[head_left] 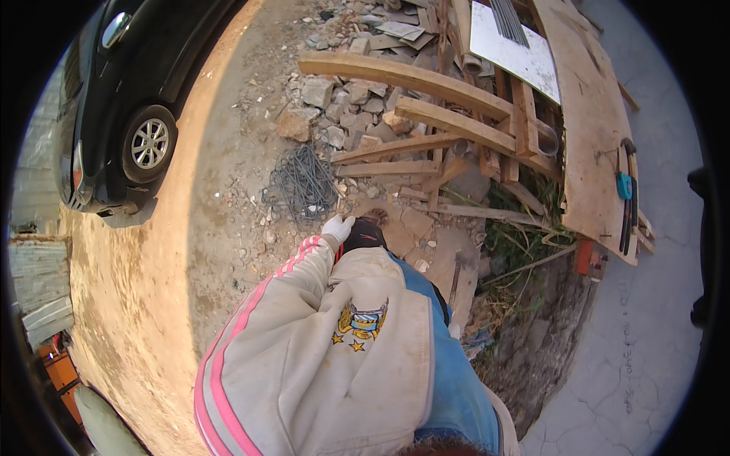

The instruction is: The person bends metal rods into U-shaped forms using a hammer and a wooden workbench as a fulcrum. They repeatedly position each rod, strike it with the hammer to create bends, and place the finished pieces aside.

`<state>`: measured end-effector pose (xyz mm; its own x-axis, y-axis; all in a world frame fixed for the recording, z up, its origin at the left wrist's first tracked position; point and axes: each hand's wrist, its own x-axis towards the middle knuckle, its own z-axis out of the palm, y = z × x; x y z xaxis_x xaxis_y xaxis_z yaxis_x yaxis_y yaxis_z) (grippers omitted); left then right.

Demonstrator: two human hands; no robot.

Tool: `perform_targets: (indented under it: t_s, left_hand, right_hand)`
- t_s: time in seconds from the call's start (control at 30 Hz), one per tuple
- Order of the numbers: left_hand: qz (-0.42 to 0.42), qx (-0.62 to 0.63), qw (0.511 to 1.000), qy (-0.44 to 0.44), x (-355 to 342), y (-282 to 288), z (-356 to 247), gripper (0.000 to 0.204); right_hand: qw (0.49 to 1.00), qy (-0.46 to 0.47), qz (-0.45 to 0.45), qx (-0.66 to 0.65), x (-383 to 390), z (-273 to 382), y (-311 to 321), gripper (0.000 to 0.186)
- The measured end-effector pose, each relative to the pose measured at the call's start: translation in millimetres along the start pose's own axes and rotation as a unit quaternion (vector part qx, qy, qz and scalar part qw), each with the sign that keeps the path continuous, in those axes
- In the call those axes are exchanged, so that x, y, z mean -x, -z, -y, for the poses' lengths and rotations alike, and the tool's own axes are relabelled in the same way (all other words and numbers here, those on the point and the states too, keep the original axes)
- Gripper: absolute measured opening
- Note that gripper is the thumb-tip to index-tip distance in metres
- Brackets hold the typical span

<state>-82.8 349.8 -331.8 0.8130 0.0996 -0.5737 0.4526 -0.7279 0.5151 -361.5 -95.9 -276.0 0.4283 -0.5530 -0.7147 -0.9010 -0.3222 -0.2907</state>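
My left hand [337,227], in a white glove, is at the end of a pale sleeve with pink stripes [258,292]. It rests beside a black garment or piece of footwear [365,235], and I cannot make out exactly which. The fingers look loosely spread, and nothing shows in them. Just beyond the hand lies a tangled heap of grey wire [302,182] on the dirt. My pale jacket [365,372] and a blue garment [456,372] fill the lower middle. My right hand does not show.
Broken stone [334,106] lies ahead. Wooden beams [411,76] jut from the right, near a plywood board [589,129] carrying a hacksaw with a teal grip [625,186]. A black car [137,99] stands at the left. Weeds [506,247] grow beside a rough wall [540,334].
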Motion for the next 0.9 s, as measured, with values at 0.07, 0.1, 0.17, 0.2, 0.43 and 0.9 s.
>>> perform_targets:
  t_s: [0.07, 0.1, 0.17, 0.2, 0.43, 0.9]
  left_hand:
    - [0.047, 0.024, 0.998, -0.025, 13.9, -9.9, -23.6, 0.067]
    - [0.072, 0.034, 0.996, -0.044, 18.1, -11.7, -31.3, 0.067]
    - [0.066, 0.007, 0.996, -0.063, 21.7, -11.3, -39.9, 0.065]
    - [0.061, 0.007, 0.995, -0.076, 22.2, -10.0, -42.6, 0.064]
    - [0.152, -0.01, 0.975, -0.165, 40.9, 22.7, -122.0, 0.054]
    - [0.126, 0.218, 0.848, -0.466, -32.6, 165.3, -555.1, 0.047]
  right_hand:
    - [1.0, 0.0, 0.0, -0.006, -2.1, -3.8, 1.5, 0.068]
    - [1.0, 0.0, -0.001, -0.008, -3.0, -5.7, 2.4, 0.068]
    - [1.0, 0.0, 0.0, -0.017, -5.0, -8.3, 3.7, 0.067]
    - [1.0, 0.0, -0.002, -0.022, -6.1, -8.6, 4.1, 0.067]
    - [0.985, -0.011, -0.073, -0.158, -10.9, 2.3, 7.8, 0.065]
    - [0.856, -0.035, -0.313, -0.411, 6.0, 45.1, 84.1, 0.062]
